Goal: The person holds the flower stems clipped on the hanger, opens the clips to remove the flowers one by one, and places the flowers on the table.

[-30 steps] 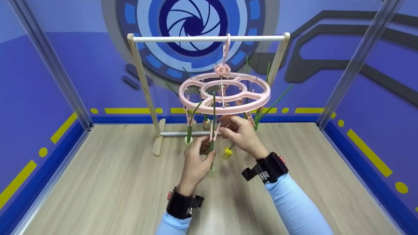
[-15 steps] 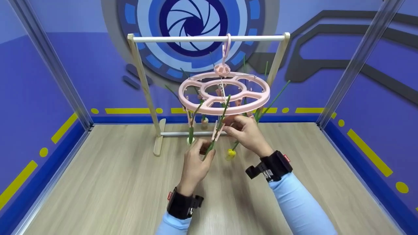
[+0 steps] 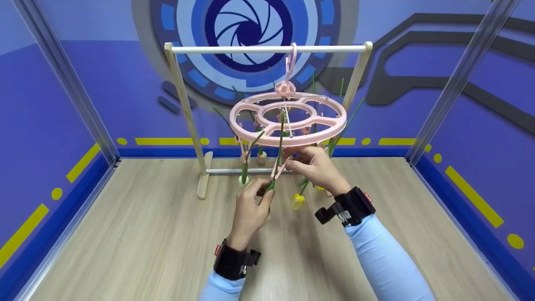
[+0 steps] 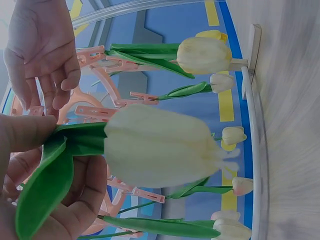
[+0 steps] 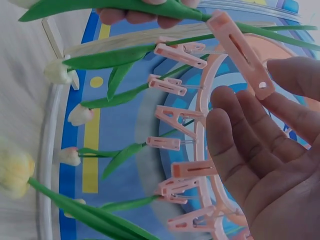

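My left hand (image 3: 250, 205) pinches the green stem of a white tulip (image 4: 160, 145) just above its bloom, which hangs head down. Up along that stem sits a pink clothespin (image 5: 242, 55), its nose against the stem. The thumb and forefinger of my right hand (image 3: 318, 170) pinch the clothespin's handle end, below the front rim of a round pink clip hanger (image 3: 317, 137). In the right wrist view the other right fingers are spread loosely. In the head view the left fingers mostly hide the bloom.
The hanger hooks onto the white rod (image 3: 234, 50) of a wooden stand (image 3: 184, 100). Several tulips hang upside down from other clothespins, among them a yellow tulip (image 3: 298, 201) near my right wrist and a white one (image 3: 243, 180) at left. Below is the wood-grain table (image 3: 138, 234).
My right hand and the clothespin have shifted slightly right. The held stem leaned right half a second ago and now stands more upright. The yellow tulip has swung a little right and down.
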The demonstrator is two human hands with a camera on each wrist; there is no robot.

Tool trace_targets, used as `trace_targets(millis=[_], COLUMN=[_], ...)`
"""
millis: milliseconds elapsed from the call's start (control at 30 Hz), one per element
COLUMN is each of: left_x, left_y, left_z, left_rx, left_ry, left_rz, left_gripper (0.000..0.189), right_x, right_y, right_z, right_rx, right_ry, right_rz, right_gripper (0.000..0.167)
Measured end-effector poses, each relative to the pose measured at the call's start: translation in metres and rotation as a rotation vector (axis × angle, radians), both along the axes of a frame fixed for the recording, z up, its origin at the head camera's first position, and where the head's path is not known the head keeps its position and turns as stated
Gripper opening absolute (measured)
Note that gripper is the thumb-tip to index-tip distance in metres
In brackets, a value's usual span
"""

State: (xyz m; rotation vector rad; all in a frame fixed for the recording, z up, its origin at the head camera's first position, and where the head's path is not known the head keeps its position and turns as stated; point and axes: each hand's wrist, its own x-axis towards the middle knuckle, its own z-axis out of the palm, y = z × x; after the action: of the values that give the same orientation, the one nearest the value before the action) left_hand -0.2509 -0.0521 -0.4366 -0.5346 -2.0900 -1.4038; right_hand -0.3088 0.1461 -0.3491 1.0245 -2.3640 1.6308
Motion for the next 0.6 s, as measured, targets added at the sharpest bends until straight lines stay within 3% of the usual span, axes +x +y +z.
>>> trace_targets(millis=[200,600], left_x=[0.0001,0.001], left_y=[-0.001,-0.0031], left_z=[0.0013,0.0027], left_rx=[0.02,0.047], left_ry=[-0.014,-0.075], left_rz=[-0.02,-0.006], left_gripper=[0.013,0.017], right_x=[0.0,-0.0025], right_y=[-0.0045,-0.0036], right_z=[0.0019,0.0016], right_rx=[0.035,0.065], right_ry=[-0.058,-0.052], right_rz=[0.023,0.092], right_gripper=[0.03,0.03])
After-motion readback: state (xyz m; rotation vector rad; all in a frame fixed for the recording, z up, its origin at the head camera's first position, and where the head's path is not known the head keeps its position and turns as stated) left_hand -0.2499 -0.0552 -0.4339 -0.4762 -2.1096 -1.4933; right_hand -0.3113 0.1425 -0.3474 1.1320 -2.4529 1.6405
